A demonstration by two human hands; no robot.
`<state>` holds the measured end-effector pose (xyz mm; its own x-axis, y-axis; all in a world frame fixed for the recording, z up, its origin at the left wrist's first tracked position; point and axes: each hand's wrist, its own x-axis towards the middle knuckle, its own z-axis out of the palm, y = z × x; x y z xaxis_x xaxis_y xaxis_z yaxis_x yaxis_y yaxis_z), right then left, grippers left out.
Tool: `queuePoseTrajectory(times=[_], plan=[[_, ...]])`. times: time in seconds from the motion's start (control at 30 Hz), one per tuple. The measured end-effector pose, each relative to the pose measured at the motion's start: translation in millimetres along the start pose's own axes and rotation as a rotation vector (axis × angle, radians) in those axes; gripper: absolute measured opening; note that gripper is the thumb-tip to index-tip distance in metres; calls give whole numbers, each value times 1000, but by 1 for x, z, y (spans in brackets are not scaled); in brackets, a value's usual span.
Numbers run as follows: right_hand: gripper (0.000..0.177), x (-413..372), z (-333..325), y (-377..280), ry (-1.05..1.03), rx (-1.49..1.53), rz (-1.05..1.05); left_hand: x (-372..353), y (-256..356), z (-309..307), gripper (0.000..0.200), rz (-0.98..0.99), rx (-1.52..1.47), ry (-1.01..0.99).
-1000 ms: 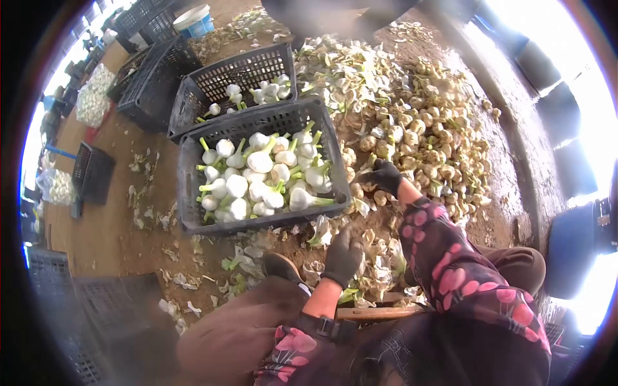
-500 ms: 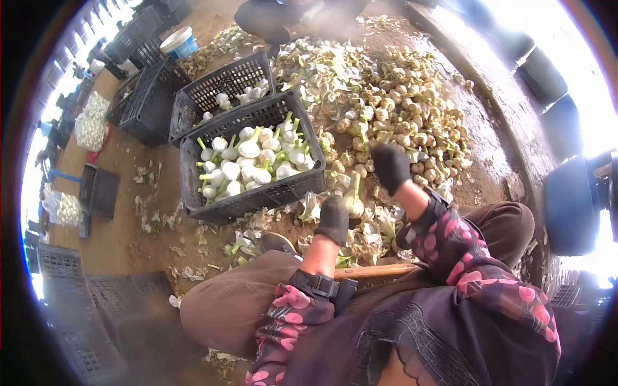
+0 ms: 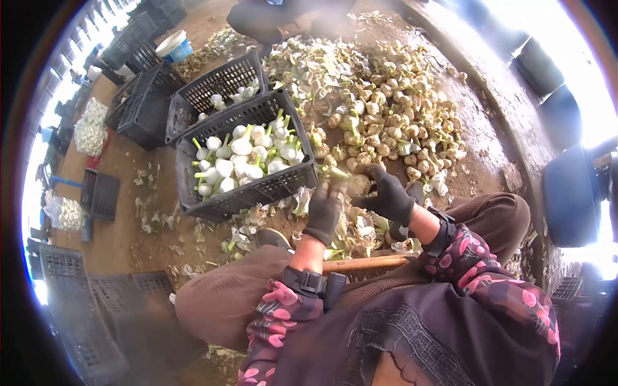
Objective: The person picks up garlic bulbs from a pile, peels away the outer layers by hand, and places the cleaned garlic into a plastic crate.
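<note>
Between my gloved hands is a garlic bulb [image 3: 360,185] with its green stem pointing to the upper left, slightly smeared by motion. My left hand [image 3: 324,211], in a dark glove with bare fingertips, is closed on the stem side. From the right, my right hand [image 3: 391,198] has its fingers curled against the bulb. Just beyond lies a heap of unpeeled garlic bulbs [image 3: 412,122]. Left of the hands, a black plastic crate [image 3: 248,193] holds white, cleaned bulbs with short green stems [image 3: 241,147].
A second black crate [image 3: 193,96] with a few bulbs stands behind the first. Peeled skins [image 3: 309,71] cover the ground. Across my lap edge lies a wooden bar [image 3: 364,264]. Another person [image 3: 257,22] crouches at the far side. Filled bags [image 3: 92,128] and stacked crates are at left.
My right hand has come down and left from above the heap to the bulb in my left hand. The bulb has tipped from upright to slanting left.
</note>
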<state>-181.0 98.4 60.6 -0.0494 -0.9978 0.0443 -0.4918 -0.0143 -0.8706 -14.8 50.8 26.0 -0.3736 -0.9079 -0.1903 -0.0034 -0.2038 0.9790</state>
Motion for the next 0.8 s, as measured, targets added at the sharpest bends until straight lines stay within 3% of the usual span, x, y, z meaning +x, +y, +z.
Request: queuePoseTrajectory(times=[0.1, 0.2, 0.27, 0.33, 0.37, 0.47, 0.5, 0.53, 0.57, 0.6, 0.67, 0.7, 0.73, 0.8], plan=[[59, 1, -1, -1, 47, -237, -379, 15, -24, 3, 27, 127, 144, 42], [57, 0, -6, -3, -51, -139, -255, 11, -16, 0, 24, 222, 122, -46], [57, 2, -7, 6, -102, -73, -204, 7, -10, -6, 19, 158, -31, -115], [58, 5, -3, 21, -156, 262, -138, 8, -10, -17, 19, -61, -101, -334], [58, 5, -4, 20, -156, 262, -135, 3, -9, -13, 18, -53, -312, -303], [55, 5, -5, 13, -133, 215, -126, 0, -1, -10, 22, -154, -334, -264], [53, 3, -2, 9, -40, -30, -274, 1, -3, -3, 22, -156, -336, -264], [52, 1, 0, 4, 54, -277, -420, 3, -8, 6, 27, -77, -301, -99], [47, 1, 3, 0, 133, -384, -547, 5, -10, 11, 32, 4, -265, 66], [47, 0, 8, 0, 130, -385, -551, 7, -12, 8, 32, 6, -268, 70], [41, -2, 19, 10, 30, 748, 92, 8, -10, 4, 43, -92, -517, -41], [34, 3, 12, 19, -70, 1042, 268, 6, -7, 9, 52, -94, -803, -87], [34, 6, 13, 25, -67, 1042, 267, 4, -3, 12, 52, -94, -802, -90], [28, 12, 17, 35, -52, 1307, 438, 2, 2, 18, 55, 83, -366, -79]])
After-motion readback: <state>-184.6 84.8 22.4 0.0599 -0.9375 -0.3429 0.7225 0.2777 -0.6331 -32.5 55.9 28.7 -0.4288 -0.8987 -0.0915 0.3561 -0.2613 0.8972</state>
